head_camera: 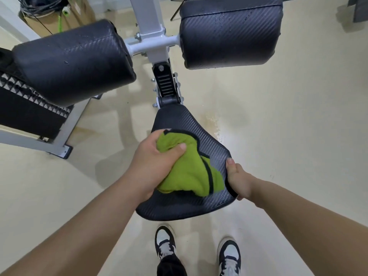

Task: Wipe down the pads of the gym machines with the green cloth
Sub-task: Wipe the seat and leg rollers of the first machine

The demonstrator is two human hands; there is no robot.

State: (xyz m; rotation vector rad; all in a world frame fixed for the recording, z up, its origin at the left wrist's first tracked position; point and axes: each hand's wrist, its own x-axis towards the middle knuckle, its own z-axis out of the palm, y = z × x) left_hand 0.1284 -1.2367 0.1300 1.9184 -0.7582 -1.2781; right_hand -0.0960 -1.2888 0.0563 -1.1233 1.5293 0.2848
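A black textured seat pad (175,122) of a white-framed gym machine sits in the middle of the view. My left hand (151,162) presses a bunched green cloth (189,174) with a black edge onto the seat's middle. My right hand (239,179) grips the seat's right rim, thumb on top. Two large black roller pads, the left roller pad (73,60) and the right roller pad (229,34), hang on a white crossbar (153,44) beyond the seat, with droplets on their surfaces.
Pale glossy floor surrounds the machine, with a wet patch (215,124) right of the seat. A black studded footplate on a grey frame (33,110) stands at the left. A cardboard box with cables (57,14) sits at the back left. My shoes (165,244) are below the seat.
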